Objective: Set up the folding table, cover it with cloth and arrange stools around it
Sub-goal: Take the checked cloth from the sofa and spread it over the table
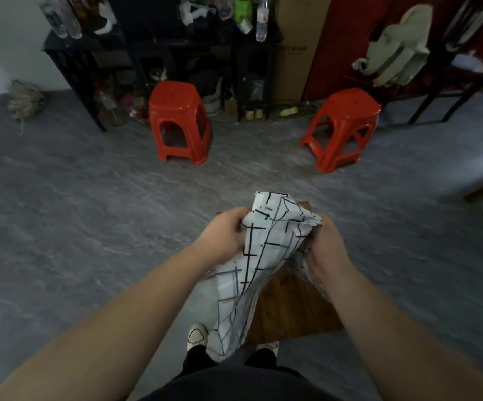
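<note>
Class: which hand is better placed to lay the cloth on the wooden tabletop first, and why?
Probably the right hand: bare tabletop shows just below it, while the cloth hangs bunched under the left hand.

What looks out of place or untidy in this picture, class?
The cloth is crumpled between the left hand and right hand, not spread over the table. Both stools stand far from it.

Open grey floor spreads in front and left of the left red stool, and rightward to the right red stool; just behind it, a cluttered black shelf blocks passage.
</note>
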